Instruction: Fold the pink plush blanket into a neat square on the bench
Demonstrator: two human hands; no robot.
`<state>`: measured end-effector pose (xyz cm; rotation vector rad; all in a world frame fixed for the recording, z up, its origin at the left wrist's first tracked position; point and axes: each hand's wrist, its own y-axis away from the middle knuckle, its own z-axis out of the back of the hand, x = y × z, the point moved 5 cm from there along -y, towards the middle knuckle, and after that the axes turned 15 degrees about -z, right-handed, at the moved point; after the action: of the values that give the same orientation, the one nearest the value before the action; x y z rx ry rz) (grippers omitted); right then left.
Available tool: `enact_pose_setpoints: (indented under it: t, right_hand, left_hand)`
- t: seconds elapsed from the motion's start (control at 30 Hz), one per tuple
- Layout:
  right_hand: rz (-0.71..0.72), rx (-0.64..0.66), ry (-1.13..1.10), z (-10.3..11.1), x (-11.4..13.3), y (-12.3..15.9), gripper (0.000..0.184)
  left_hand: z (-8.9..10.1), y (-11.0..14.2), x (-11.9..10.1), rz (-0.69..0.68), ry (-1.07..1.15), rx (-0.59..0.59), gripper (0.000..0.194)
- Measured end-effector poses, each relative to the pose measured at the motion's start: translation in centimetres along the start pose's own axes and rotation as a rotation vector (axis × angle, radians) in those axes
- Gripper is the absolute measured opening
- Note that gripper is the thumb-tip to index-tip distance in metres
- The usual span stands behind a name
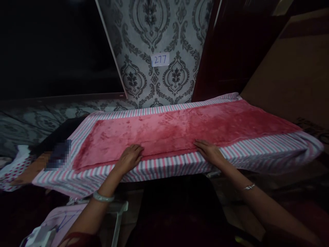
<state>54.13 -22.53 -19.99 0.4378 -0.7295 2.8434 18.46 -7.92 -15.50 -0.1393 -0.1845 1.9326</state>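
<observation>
A long red plush cloth point(164, 130) lies spread out, its near edge running just below my hands. Under it is a pink, grey and white striped cloth point(169, 165) that drapes over the front. My left hand point(130, 157) rests on the near edge of the red cloth, left of centre, its fingers slightly bent and apart. Farther right along that edge, my right hand point(209, 152) touches the plush with fingers stretched out. The undersides of both hands are hidden.
A large dark screen point(56, 51) stands behind on the left, and a patterned wall bears a paper label point(160, 59). A dark red panel point(231, 51) rises at the back right. Polka-dot fabric point(17, 171) lies far left. A pink and white object point(61, 219) is below my left arm.
</observation>
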Motion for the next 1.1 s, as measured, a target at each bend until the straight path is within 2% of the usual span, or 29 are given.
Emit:
enact_pose_setpoints:
  t: [0.13, 0.27, 0.43, 0.5, 0.63, 0.73, 0.93, 1.03, 1.1]
  right_hand:
    - [-0.008, -0.005, -0.010, -0.1, -0.4, 0.0, 0.037]
    - [-0.034, -0.029, 0.055, 0.0, -0.2, -0.5, 0.039]
    - [-0.075, -0.164, 0.091, 1.7, -0.4, -0.6, 0.037]
    - [-0.039, -0.160, 0.080, 2.0, -0.5, -0.1, 0.038]
    - [0.042, -0.101, 0.060, 1.2, -0.6, 1.1, 0.041]
    - [0.046, -0.119, 0.033, 0.6, -1.0, 1.7, 0.040]
    - [0.076, -0.219, -0.026, 1.0, -0.8, 2.1, 0.032]
    - [0.083, -0.243, -0.021, 1.5, 0.8, 0.9, 0.032]
    - [0.082, -0.238, -0.033, 1.4, 2.6, -0.7, 0.035]
  left_hand:
    - [0.2, 0.1, 0.3, -0.011, -0.045, 0.084, 0.038]
    - [0.4, -0.3, 0.1, 0.034, -0.071, 0.112, 0.042]
    - [0.9, 0.1, -0.3, 0.110, -0.146, 0.032, 0.034]
    - [0.7, 0.5, -0.5, 0.082, -0.167, 0.026, 0.032]
    - [-0.2, 1.4, -0.6, 0.040, -0.138, 0.061, 0.029]
    - [-0.4, 1.9, -0.5, 0.038, -0.111, 0.046, 0.029]
    - [0.1, 3.0, -1.7, -0.029, -0.101, -0.059, 0.024]
    - [0.7, 3.3, -1.7, -0.016, -0.033, -0.147, 0.026]
    - [1.5, 3.6, -0.5, 0.059, 0.013, -0.218, 0.028]
